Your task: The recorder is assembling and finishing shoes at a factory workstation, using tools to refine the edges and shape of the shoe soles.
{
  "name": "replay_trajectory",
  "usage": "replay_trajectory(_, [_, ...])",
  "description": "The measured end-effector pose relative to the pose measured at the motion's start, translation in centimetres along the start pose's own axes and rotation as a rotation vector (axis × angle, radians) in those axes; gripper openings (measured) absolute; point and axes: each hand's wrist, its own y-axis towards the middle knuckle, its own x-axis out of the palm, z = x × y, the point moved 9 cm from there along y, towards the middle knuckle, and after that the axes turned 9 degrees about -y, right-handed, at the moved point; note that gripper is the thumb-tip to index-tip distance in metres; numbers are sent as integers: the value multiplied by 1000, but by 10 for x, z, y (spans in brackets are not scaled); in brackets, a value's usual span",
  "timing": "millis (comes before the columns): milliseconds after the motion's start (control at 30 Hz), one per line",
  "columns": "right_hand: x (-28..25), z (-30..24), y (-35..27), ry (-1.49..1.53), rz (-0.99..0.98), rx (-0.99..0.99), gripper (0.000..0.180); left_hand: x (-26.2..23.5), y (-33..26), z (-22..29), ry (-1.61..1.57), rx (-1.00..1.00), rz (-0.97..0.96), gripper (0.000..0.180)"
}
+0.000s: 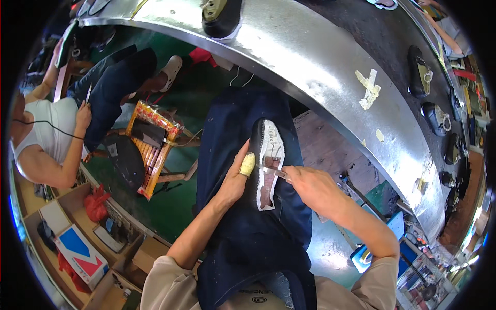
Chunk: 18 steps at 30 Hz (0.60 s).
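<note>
A black shoe (268,192) rests bottom up on my dark-clad lap, its underside showing a white rim around a brown middle. My left hand (235,178) grips its left side; a yellow cover (248,164) wraps the thumb. In my right hand (310,187) is a narrow flat metal blade (269,170), pinched between the fingers. The blade lies across the underside near its middle and seems to touch it. My fingers hide the blade's handle end.
A shiny metal bench edge (310,72) curves in front, with a black shoe (222,20) on it. More black shoes (419,72) stand on the dark belt at right. At left sit a co-worker (57,129), an orange bead-covered stool (155,155) and wooden compartments (77,206).
</note>
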Motion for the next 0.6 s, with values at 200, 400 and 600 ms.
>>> replay_trajectory(200, [10,-9,8,-63,-28,31,24,11,-12,6,-319,-86,-117,75])
replay_trajectory(400, [58,-4,2,435,23,317,32,8,1,4,-98,73,-86,97])
replay_trajectory(600, [16,7,-14,139,-13,284,24,6,-4,11,72,178,-39,95])
